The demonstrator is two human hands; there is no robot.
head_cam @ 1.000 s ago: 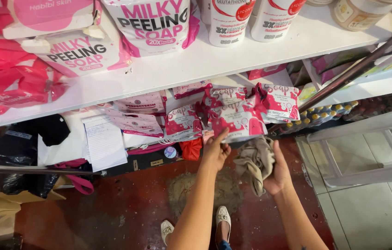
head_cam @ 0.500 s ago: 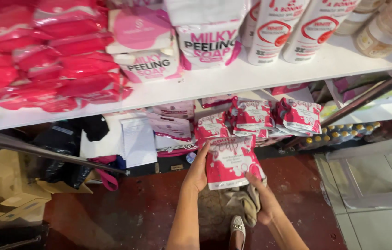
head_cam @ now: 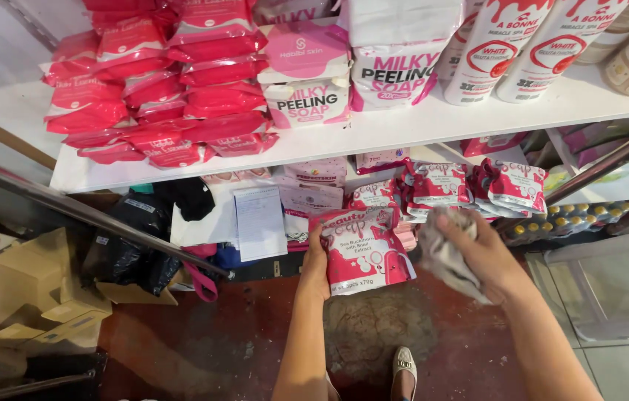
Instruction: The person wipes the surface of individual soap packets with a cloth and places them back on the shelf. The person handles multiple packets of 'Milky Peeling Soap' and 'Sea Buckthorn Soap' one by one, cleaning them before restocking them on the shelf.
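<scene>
The left hand keeps its fingers clamped on the pink soap pouch. The right hand has risen beside it, fingers bunched around the grey cloth, formerly hanging below.

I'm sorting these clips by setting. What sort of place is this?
Most likely a small shop or stockroom for beauty goods. White shelves hold many stacked red packets and tall white bottles. The left hand holds a pink pouch, the right hand a grey cloth; cardboard boxes sit on the floor.
</scene>
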